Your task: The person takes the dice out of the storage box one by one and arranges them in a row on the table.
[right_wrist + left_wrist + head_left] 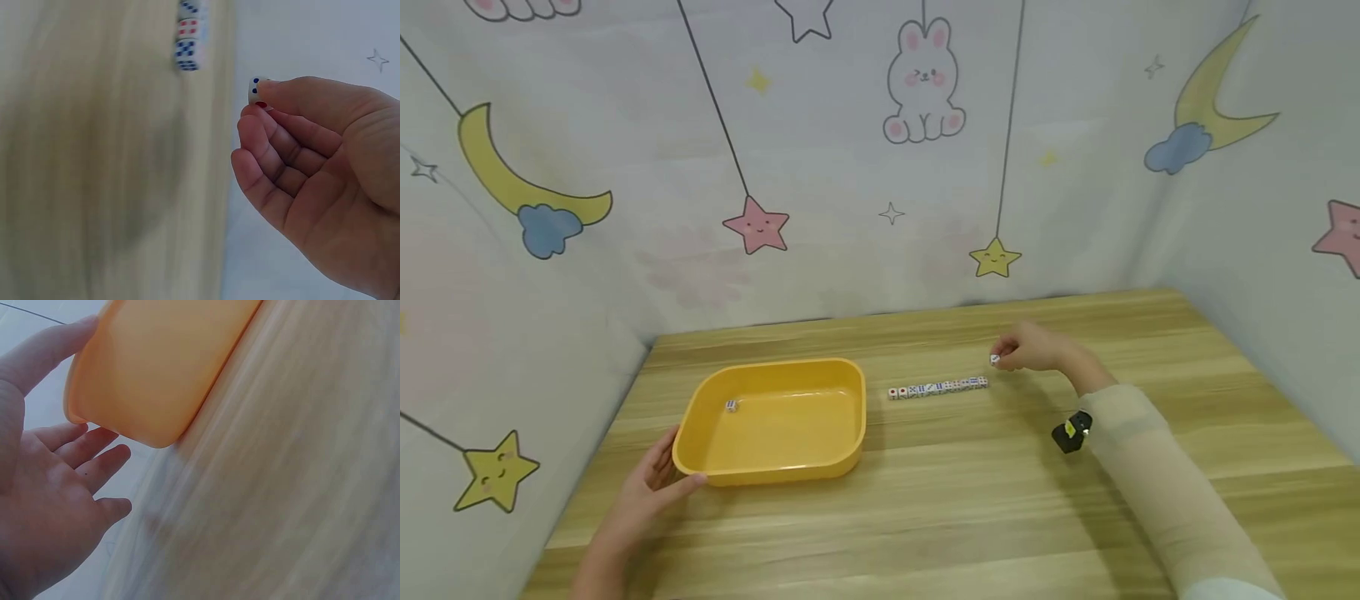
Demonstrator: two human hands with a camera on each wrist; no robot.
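Note:
My left hand rests at the near left corner of a yellow tray, thumb along the rim and the other fingers by the left wall. In the left wrist view those fingers are spread and nearly straight beside the tray's side. A single white die lies inside the tray, toward its far left. Between thumb and fingers my right hand pinches another white die, raised over the table near the right end of a row of dice. Blue dots and one red dot show on the pinched die.
The row of several dice runs left to right on the wooden table, just right of the tray. A black device is strapped at my right wrist. Behind the table hangs a white cloth printed with stars, moons and a rabbit.

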